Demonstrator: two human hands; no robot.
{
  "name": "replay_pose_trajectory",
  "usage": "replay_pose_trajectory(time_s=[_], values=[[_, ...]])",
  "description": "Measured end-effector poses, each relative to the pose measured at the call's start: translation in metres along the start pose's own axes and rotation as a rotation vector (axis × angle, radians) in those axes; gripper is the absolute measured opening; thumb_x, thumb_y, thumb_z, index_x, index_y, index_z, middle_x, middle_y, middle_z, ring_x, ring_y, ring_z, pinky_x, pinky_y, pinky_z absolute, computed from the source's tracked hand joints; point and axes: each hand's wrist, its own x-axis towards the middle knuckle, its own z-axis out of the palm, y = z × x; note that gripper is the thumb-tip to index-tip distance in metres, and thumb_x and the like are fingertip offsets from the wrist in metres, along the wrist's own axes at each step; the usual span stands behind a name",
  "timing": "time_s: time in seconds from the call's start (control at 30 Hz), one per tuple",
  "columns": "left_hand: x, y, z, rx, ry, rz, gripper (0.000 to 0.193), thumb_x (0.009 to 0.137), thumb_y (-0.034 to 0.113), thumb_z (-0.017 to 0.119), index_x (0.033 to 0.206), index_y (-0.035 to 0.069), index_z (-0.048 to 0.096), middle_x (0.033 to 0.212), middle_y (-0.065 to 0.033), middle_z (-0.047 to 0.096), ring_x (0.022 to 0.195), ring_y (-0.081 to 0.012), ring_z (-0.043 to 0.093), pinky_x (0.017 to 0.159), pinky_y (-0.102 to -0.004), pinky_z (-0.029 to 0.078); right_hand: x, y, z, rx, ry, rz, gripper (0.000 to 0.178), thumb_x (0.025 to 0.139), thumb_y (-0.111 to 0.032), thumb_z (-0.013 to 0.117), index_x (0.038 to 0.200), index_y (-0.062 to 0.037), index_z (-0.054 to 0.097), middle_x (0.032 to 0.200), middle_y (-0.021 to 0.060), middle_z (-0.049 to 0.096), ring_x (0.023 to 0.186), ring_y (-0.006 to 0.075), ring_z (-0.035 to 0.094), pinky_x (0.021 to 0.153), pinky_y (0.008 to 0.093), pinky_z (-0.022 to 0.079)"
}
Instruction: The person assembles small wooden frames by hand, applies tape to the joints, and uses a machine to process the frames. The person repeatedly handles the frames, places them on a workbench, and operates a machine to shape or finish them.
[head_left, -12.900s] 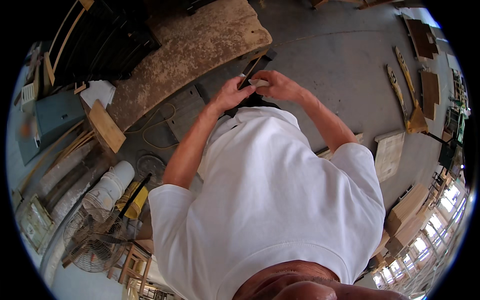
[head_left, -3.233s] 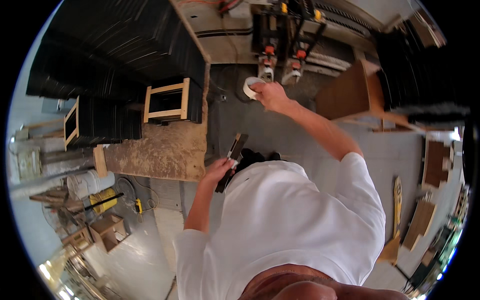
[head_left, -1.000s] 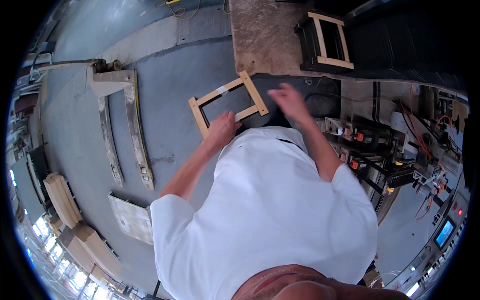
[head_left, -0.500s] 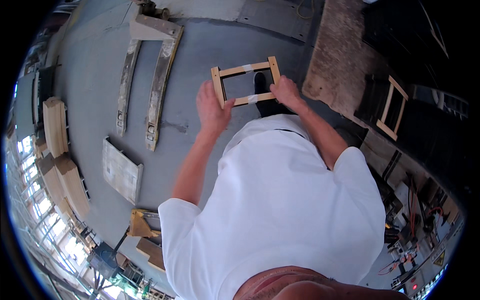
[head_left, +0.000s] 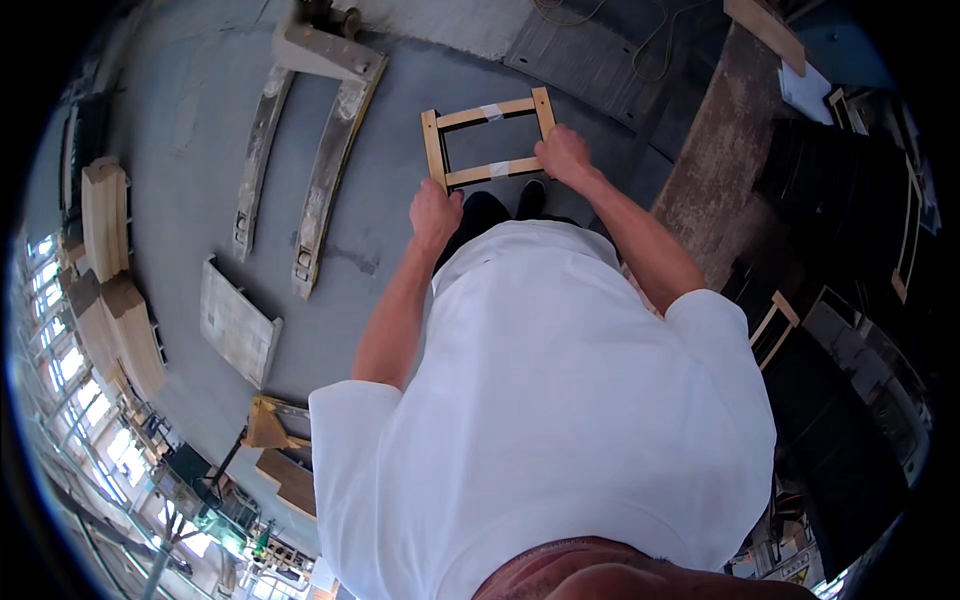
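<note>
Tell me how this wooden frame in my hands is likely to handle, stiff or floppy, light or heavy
Probably stiff: the wooden frame shows no visible sag between your left hand and right hand. Likely light for its size, given its slim bars and open middle.

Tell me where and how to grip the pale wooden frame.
I'd grip the frame by its two end bars, the left hand coming from the left and the right hand from the right. The bars sit at opposite ends and jut past the long rails, while the white tape lies mid-rail, clear of both grips.
</note>
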Motion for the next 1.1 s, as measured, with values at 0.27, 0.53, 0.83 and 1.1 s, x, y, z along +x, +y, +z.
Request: replay_pose_trajectory(time_s=[0.27, 0.53, 0.83, 1.1], values=[[0.162, 0.055, -0.009, 0.093, -0.072, 0.108, 0.028, 0.082, 0.017, 0.067, 0.093, -0.004, 0.053, 0.083, -0.0247, 0.067, 0.082, -0.0440, 0.067, 0.073, -0.0513, 0.054, 0.101, 0.006, -0.034, 0.048, 0.012, 0.158, 0.032, 0.084, -0.022, 0.057, 0.091, 0.0084, 0.068, 0.098, 0.0285, 0.067, 0.095, 0.0435, 0.066, 0.083, 0.0490, 0.053], [0.314, 0.141, -0.032, 0.179, -0.220, 0.286, 0.024, 0.081, 0.013, 0.063, 0.097, -0.002, 0.053, 0.091, -0.0235, 0.068, 0.087, -0.0410, 0.068, 0.076, -0.0482, 0.055, 0.188, 0.001, -0.105, 0.159, 0.166, 0.401, 0.038, 0.083, -0.026, 0.058, 0.090, 0.0095, 0.068, 0.096, 0.0301, 0.068, 0.092, 0.0454, 0.066, 0.083, 0.0515, 0.052], [0.433, 0.229, -0.035, 0.077, -0.348, 0.543, 0.043, 0.086, 0.031, 0.066, 0.108, -0.003, 0.052, 0.099, -0.0240, 0.066, 0.092, -0.0404, 0.067, 0.078, -0.0490, 0.052, 0.268, 0.031, -0.169, 0.423, 0.493, 0.709, 0.053, 0.091, -0.044, 0.056, 0.100, 0.0085, 0.063, 0.101, 0.0299, 0.066, 0.100, 0.0457, 0.063, 0.085, 0.0513, 0.050], [0.572, 0.359, -0.059, -0.966, -1.065, -0.158, 0.064, 0.101, 0.052, 0.038, 0.144, 0.005, 0.038, 0.107, -0.0152, 0.065, 0.090, -0.0210, 0.066, 0.071, -0.0345, 0.058, 0.348, 0.088, -0.270, 0.748, 0.721, 0.477, 0.063, 0.093, -0.050, 0.054, 0.116, 0.0084, 0.059, 0.101, 0.0288, 0.067, 0.100, 0.0459, 0.063, 0.086, 0.0488, 0.049]])
